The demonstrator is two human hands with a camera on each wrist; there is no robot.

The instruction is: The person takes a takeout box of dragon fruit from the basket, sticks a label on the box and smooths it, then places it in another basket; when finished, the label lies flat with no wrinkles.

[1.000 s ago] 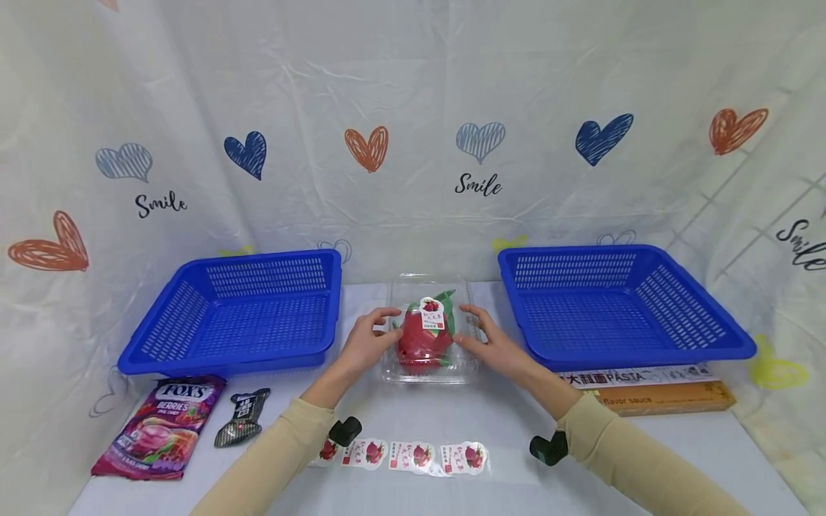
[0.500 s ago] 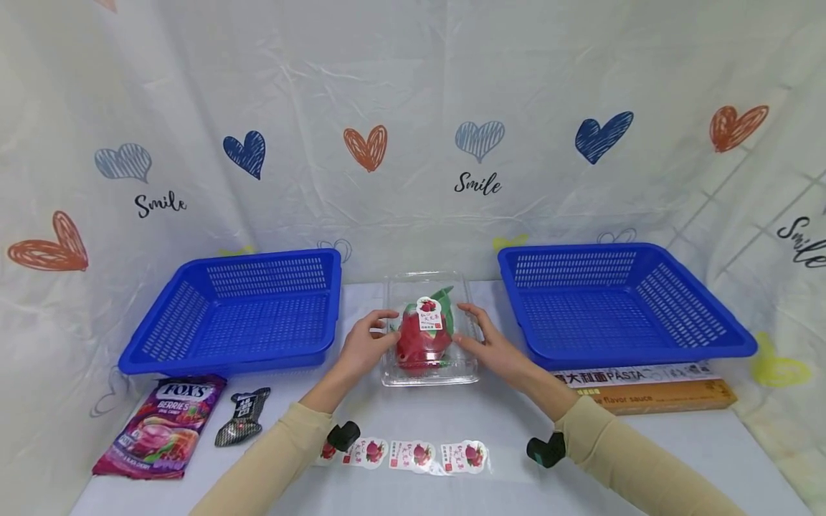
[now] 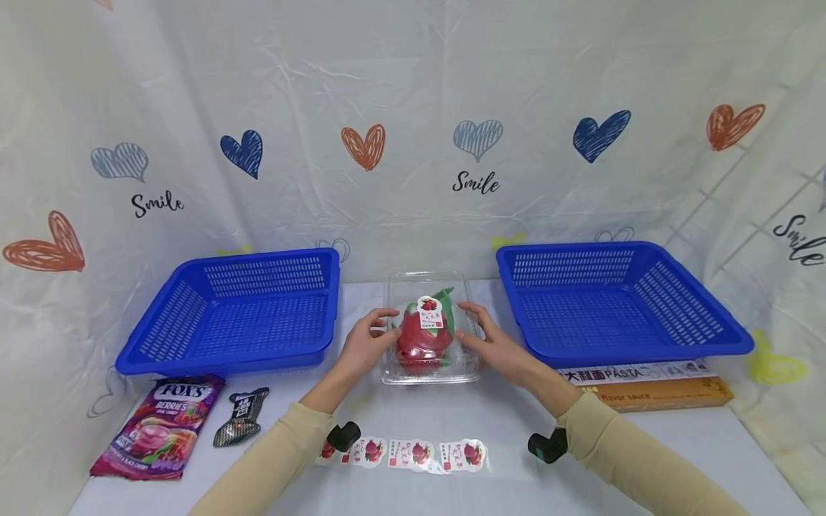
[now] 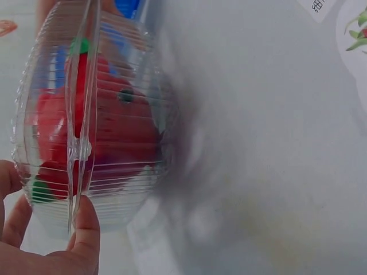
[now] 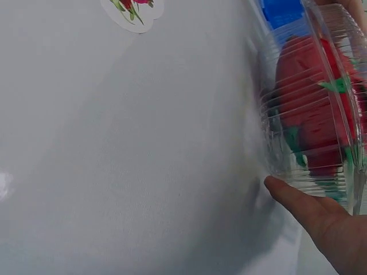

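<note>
A clear plastic clamshell box (image 3: 398, 287) with a closed lid is in the middle of the table in the head view. Inside lies a red dragon fruit (image 3: 419, 344) with green leafy tips, and a white fruit sticker (image 3: 431, 313) is on the lid. My left hand (image 3: 369, 342) grips the box's left side, its thumb (image 4: 87, 229) against the rim in the left wrist view. From the other side my right hand (image 3: 495, 347) holds the box, its thumb (image 5: 295, 200) low on the wall. The right fingers' far ends are partly hidden in the right wrist view.
Blue baskets stand at left (image 3: 239, 351) and right (image 3: 619, 347). A purple candy bag (image 3: 158, 430) and a small black packet (image 3: 241, 418) lie front left. Pasta packaging (image 3: 658, 393) lies before the right basket. A strip of fruit stickers (image 3: 413, 455) lies near the front.
</note>
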